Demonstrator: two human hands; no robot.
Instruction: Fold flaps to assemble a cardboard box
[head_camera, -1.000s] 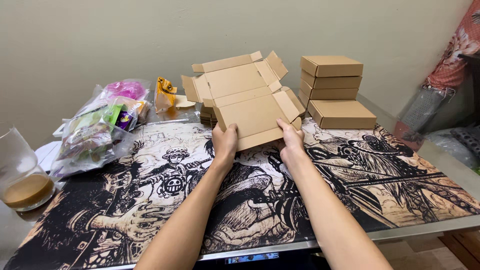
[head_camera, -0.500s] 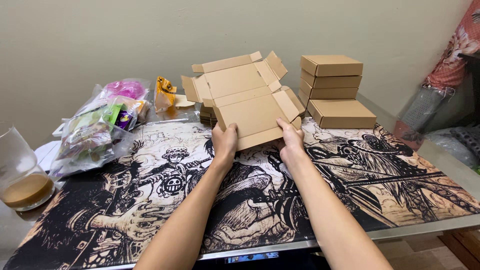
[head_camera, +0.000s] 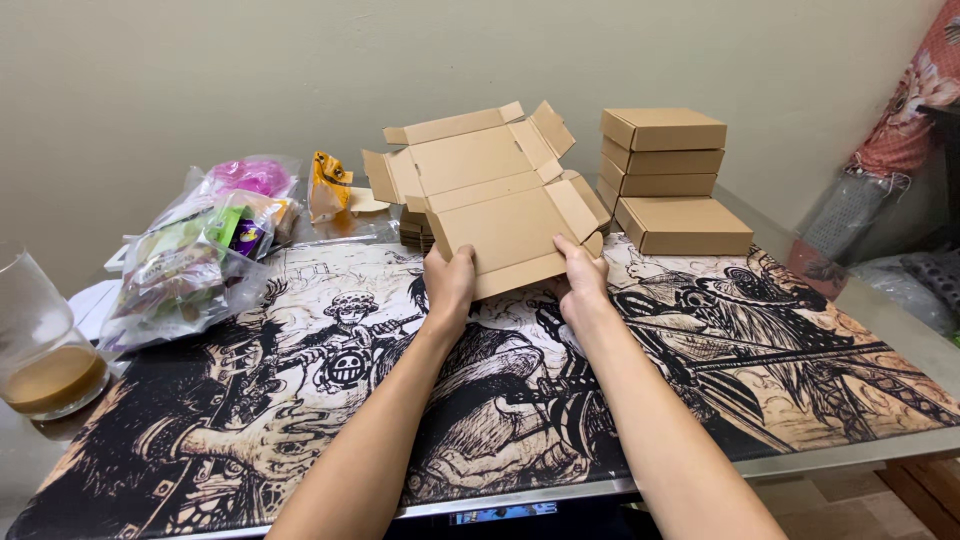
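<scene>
An unfolded brown cardboard box blank (head_camera: 490, 195) is held up, tilted, above the desk mat (head_camera: 300, 400). My left hand (head_camera: 448, 283) grips its near lower left edge and my right hand (head_camera: 582, 278) grips its near lower right edge. Its flaps stick out at the top and sides. Behind it lies a low stack of flat blanks (head_camera: 412, 226), mostly hidden.
Three folded cardboard boxes (head_camera: 662, 150) stand stacked at the back right, with one more (head_camera: 685, 226) in front of them. Plastic bags of small packets (head_camera: 190, 265) lie at the left. A glass jug of brown liquid (head_camera: 40, 350) stands at the left edge.
</scene>
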